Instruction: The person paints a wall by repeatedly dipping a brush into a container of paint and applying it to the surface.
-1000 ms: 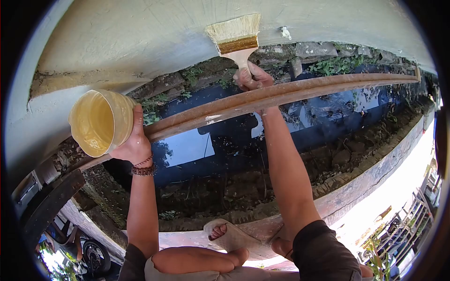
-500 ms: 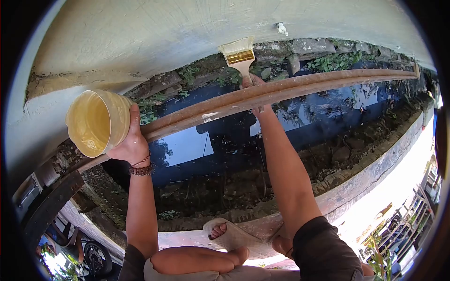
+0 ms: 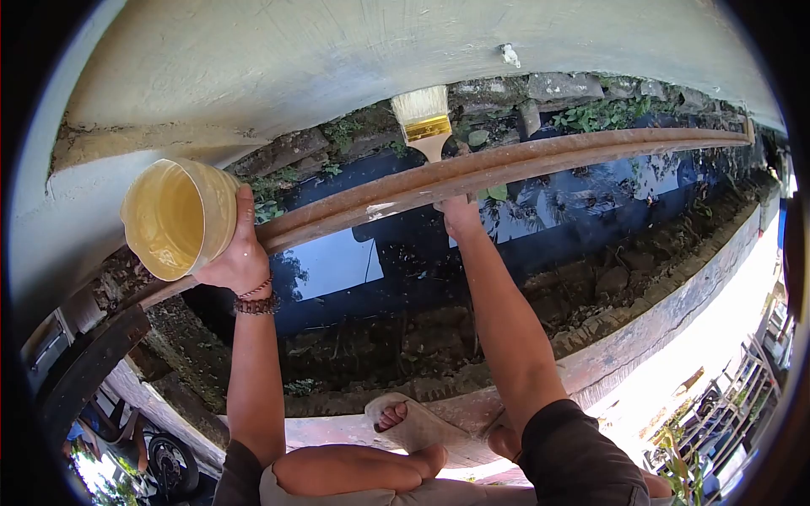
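Note:
A translucent yellowish container (image 3: 218, 202) with pale yellow liquid inside is tilted toward the camera, and my left hand (image 3: 239, 263) grips its right side beside the rusty beam (image 3: 405, 187). My right hand (image 3: 461, 215) reaches under the beam and holds a wide paintbrush (image 3: 426, 126), its fingers partly hidden behind the beam. The brush has pale, paint-coated bristles and a gold-coloured band. Its bristle tips are at the lower edge of the pale wall (image 3: 337, 59), above mossy stones.
Dark water (image 3: 405, 253) lies in the channel under the beam. Mossy stones (image 3: 565, 86) and green plants line the wall's foot. My foot rests on the near ledge (image 3: 337, 428). A motorcycle wheel (image 3: 171, 464) shows at lower left, metal railings (image 3: 726, 413) at right.
The brush has shifted slightly left and downward, its bristles now straighter. My right hand has moved back toward me, showing more below the beam. The container has hardly moved.

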A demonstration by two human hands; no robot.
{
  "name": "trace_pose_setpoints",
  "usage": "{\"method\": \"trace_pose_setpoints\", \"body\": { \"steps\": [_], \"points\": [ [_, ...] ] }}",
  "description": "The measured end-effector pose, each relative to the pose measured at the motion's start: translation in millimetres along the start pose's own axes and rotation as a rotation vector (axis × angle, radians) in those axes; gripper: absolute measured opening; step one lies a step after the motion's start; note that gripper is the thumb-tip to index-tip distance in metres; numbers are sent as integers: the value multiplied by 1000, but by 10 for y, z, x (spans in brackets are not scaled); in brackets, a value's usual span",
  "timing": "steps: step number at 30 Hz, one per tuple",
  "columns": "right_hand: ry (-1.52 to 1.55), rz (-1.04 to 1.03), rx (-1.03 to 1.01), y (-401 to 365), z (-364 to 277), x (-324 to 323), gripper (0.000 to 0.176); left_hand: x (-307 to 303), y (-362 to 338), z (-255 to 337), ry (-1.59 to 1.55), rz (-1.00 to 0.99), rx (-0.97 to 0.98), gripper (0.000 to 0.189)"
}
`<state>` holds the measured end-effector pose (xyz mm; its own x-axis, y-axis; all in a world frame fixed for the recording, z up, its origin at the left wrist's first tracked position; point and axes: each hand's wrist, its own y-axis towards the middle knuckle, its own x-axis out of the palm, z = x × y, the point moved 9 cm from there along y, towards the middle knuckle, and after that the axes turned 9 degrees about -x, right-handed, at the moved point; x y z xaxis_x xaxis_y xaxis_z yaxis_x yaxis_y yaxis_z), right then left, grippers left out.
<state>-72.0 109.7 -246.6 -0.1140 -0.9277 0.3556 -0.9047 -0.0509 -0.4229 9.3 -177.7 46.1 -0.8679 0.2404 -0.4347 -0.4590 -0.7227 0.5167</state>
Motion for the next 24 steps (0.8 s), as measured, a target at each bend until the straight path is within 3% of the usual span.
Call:
{"method": "trace_pose_setpoints", "body": {
  "steps": [1, 3, 5, 6, 10, 13, 15, 16, 18, 19, 21, 23, 24],
  "points": [
    [-12, -42, 93, -155, -99, 58, 19, -24, 2, 0, -88, 27, -10, 51],
    [-54, -56, 87, -178, -78, 34, 24, -36, 9, -46, 0, 15, -3, 51],
    [-42, 6, -29, 45, 145, -134, 46, -41, -29, -67, 83, -10, 2, 51],
    [22, 20, 9, 210, 371, -190, 42, -29, -19, -63, 63, -13, 9, 51],
    [-135, 96, 153, -182, -32, -238, 32, -29, 3, -32, 28, -14, 16, 51],
    [-249, -69, 301, -379, -52, -178, 23, -37, 4, -21, -5, 3, 8, 49],
    [-88, -201, 67, -265, -232, 69, 11, -41, -4, -89, 64, -13, 18, 49],
    [-82, -199, 73, -115, -36, 84, 11, -43, -3, -107, 128, -22, 32, 49],
    [-350, -10, -317, 297, 84, -20, 9, -41, -3, -76, 134, -20, 39, 48],
    [-348, -11, -318, 207, -14, 68, 9, -35, -7, -49, 136, -20, 39, 48],
    [-108, 234, 45, -178, -37, 39, 14, -14, -12, -20, 71, -28, 28, 52],
    [-239, -73, 69, -365, 149, -86, 23, -42, -13, -71, 12, -26, 8, 55],
    [-260, -77, 66, -592, 42, -98, 24, -44, -19, -80, 37, -18, 43, 57]
  ]
}}
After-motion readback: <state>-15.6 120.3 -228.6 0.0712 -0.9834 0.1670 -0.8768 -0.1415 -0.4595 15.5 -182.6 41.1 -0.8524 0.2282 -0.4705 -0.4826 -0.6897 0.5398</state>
